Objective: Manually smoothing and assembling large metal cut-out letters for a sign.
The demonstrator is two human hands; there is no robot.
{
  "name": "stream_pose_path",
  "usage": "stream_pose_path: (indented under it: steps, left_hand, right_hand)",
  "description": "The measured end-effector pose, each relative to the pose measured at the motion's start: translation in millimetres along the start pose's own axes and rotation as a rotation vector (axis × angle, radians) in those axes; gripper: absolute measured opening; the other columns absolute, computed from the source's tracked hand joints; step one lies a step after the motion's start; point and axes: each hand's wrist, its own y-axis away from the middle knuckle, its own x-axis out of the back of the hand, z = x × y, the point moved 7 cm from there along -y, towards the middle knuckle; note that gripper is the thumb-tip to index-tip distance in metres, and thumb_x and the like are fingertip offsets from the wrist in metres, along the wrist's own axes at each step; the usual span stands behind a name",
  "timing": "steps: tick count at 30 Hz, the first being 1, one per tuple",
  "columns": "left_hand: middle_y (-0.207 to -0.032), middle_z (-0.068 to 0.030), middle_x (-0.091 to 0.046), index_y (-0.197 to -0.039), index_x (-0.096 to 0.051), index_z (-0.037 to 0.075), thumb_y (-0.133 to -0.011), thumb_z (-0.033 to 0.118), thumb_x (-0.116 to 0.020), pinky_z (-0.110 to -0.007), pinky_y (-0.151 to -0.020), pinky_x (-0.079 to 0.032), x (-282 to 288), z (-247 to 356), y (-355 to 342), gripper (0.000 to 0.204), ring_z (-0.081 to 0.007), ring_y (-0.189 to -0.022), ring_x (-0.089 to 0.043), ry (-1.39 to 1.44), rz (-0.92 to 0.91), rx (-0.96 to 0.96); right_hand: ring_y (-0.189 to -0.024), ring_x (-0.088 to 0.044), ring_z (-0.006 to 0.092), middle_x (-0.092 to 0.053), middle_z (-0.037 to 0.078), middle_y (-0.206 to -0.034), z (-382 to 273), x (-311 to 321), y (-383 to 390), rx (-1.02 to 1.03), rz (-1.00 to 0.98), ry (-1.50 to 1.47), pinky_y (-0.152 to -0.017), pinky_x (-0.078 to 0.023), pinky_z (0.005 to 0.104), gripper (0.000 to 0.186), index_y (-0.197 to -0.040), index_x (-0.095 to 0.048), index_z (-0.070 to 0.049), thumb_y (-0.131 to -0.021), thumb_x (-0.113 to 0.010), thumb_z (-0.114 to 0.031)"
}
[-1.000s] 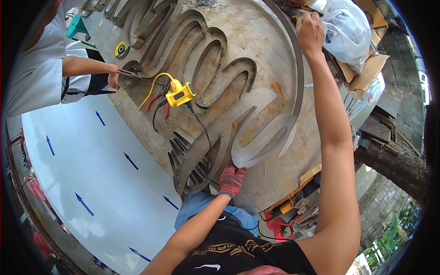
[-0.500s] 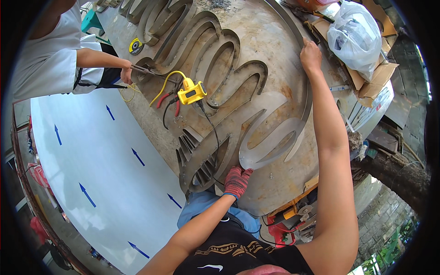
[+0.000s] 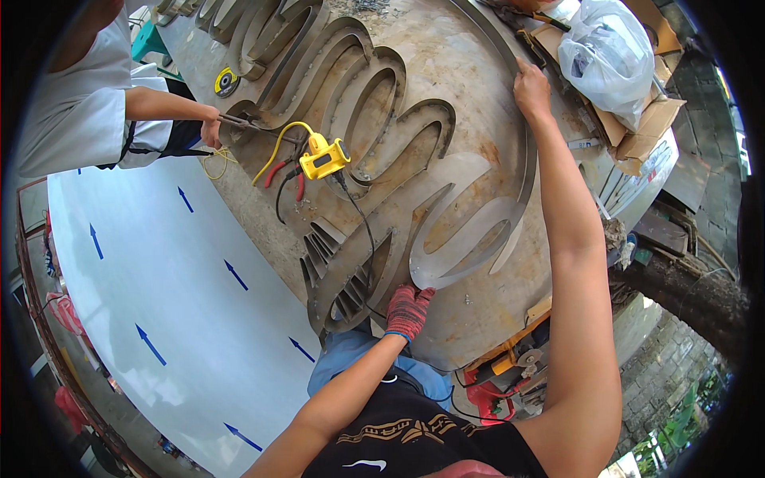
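Observation:
My left hand (image 3: 409,311), in a red-grey knit glove, pinches the near edge of a flat, looped sheet-metal letter (image 3: 430,259). My bare right hand (image 3: 532,89) is raised at the far right, its fingers closed round a long, thin metal strip (image 3: 529,163). The strip bows from the table's far side down to the letter's loop; how it meets the letter there I cannot tell. Left of the letter lie welded metal letters with upright walls (image 3: 374,103). A yellow-cased device (image 3: 325,158) with a cable rests among them, beside red-handled pliers (image 3: 300,185).
At the far left a co-worker's hand (image 3: 210,130) holds a tool against the letters. A grinding disc (image 3: 226,82) lies nearby. A white sheet with blue arrows (image 3: 159,287) spreads on the left. A plastic bag (image 3: 607,60) and cardboard (image 3: 649,131) sit at the right edge.
The whole view has shifted slightly, so things sit a little farther left. Both my hands keep their holds on the letter and the strip.

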Motion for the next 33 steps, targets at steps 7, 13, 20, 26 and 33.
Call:
stream_pose_path:
  steps: [7,13,20,26,33]
  left_hand:
    - [-0.11,-0.0261,-0.071,-0.112,-0.072,0.0,-0.097,0.046,-0.066,-0.051,-0.093,-0.05,7,3,2,0.048,-0.0452,-0.105,-0.065,0.052,0.011,-0.018]
    - [-0.109,-0.0249,-0.071,-0.112,-0.072,0.001,-0.096,0.044,-0.067,-0.051,-0.093,-0.049,4,1,4,0.047,-0.0455,-0.105,-0.064,0.051,-0.003,0.036]
    - [-0.109,-0.0247,-0.071,-0.112,-0.072,0.001,-0.096,0.044,-0.068,-0.05,-0.093,-0.05,4,12,2,0.046,-0.0437,-0.105,-0.066,0.041,0.0,-0.013]
    - [-0.108,-0.0241,-0.072,-0.111,-0.072,0.0,-0.096,0.044,-0.069,-0.049,-0.092,-0.05,3,-4,-3,0.047,-0.0431,-0.104,-0.066,0.101,0.039,0.01]
    - [-0.114,-0.027,-0.07,-0.118,-0.071,-0.001,-0.099,0.048,-0.064,-0.048,-0.095,-0.049,7,1,-2,0.054,-0.0453,-0.108,-0.065,0.074,0.026,-0.016]
  right_hand:
    - [-0.12,-0.063,0.04,-0.067,0.021,-0.129,-7,14,-4,-0.095,-0.107,0.021,-0.102,-0.05,0.0485,0.044,-0.14,-0.064,-0.014,-0.098,-0.06,-0.029]
    - [-0.108,-0.072,0.0355,-0.073,0.022,-0.118,5,19,6,-0.043,-0.08,0.116,-0.095,-0.056,0.0431,0.042,-0.132,-0.068,-0.006,-0.099,-0.065,-0.031]
    - [-0.119,-0.062,0.045,-0.065,0.03,-0.126,-29,120,62,-0.04,0.094,-0.058,-0.104,-0.048,0.0471,0.054,-0.137,-0.06,0.0,-0.093,-0.071,-0.028]
    - [-0.081,-0.07,0.0132,-0.073,0.013,-0.098,-16,173,239,-0.341,0.268,-0.83,-0.074,-0.058,0.0255,0.023,-0.12,-0.066,0.006,-0.104,-0.06,-0.01]
    - [-0.075,-0.068,0.0189,-0.064,0.016,-0.101,103,129,330,-0.843,0.339,-0.956,-0.067,-0.062,0.0325,0.049,-0.135,-0.042,0.011,-0.1,-0.069,-0.011]
